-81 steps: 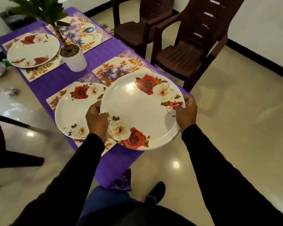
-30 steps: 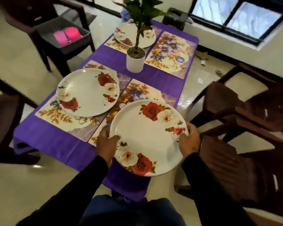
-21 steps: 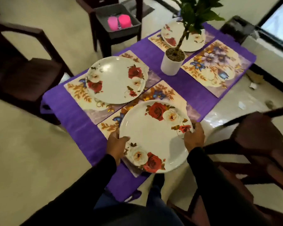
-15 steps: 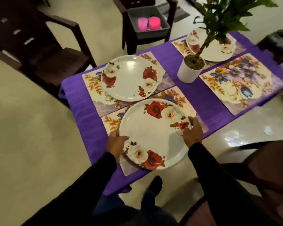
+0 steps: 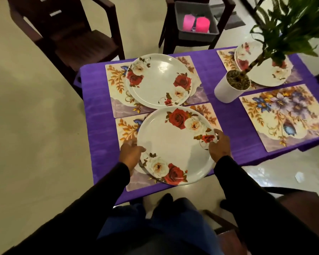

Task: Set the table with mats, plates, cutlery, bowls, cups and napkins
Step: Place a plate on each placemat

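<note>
I hold a white plate with red and white roses (image 5: 173, 144) over the near floral mat (image 5: 126, 129) on the purple table (image 5: 99, 111). My left hand (image 5: 130, 153) grips its left rim and my right hand (image 5: 219, 144) grips its right rim. A second rose plate (image 5: 157, 81) lies on the mat behind it. A third plate (image 5: 261, 70) lies on the far right mat, partly hidden by the plant. The near right mat (image 5: 285, 115) carries nothing.
A potted plant in a white pot (image 5: 230, 89) stands mid-table. Dark chairs (image 5: 66, 34) surround the table; one holds a grey bin (image 5: 195, 21) with two pink cups (image 5: 196, 24). Another chair (image 5: 284, 208) is at my right.
I have walked round the table end with the plate in both hands. The plate has come down over the near mat, and the view has swung left.
</note>
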Motion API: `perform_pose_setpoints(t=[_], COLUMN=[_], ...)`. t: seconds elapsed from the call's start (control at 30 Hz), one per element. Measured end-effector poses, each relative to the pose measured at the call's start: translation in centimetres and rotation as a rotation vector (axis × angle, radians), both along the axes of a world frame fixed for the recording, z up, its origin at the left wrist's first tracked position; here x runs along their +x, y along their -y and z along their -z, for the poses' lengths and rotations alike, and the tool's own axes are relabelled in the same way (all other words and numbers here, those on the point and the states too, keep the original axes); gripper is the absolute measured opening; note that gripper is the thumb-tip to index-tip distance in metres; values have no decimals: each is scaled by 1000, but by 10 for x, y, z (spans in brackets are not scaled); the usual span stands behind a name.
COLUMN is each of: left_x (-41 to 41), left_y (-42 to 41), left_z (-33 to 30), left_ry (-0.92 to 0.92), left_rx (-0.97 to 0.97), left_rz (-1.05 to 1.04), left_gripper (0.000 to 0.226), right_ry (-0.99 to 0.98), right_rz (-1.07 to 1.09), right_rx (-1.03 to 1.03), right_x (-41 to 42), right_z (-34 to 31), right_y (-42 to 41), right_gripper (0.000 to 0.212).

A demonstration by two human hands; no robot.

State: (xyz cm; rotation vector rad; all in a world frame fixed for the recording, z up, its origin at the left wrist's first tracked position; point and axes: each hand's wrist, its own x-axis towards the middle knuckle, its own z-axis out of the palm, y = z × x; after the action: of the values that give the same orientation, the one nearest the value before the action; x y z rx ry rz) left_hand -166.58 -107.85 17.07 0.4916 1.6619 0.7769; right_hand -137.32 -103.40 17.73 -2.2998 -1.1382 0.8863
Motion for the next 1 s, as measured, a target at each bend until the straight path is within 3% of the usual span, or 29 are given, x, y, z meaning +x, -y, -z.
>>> perform_pose_setpoints(t=[0.3, 0.53, 1.0], left_x=[30, 49, 42], left_y=[7, 5, -2], left_z=[-1, -7, -4], left_ry=[-325, -664, -756], left_rx=[28, -47, -160], left_rz=[-84, -125, -113], left_gripper=[23, 25, 23], right_ry=[110, 154, 150], right_rz=[-161, -343, -366], right_rx=[-78, -96, -135], right_x=[15, 27, 39], right_z=[11, 18, 21], right_y=[-17, -39, -50], right_gripper=[40, 31, 13])
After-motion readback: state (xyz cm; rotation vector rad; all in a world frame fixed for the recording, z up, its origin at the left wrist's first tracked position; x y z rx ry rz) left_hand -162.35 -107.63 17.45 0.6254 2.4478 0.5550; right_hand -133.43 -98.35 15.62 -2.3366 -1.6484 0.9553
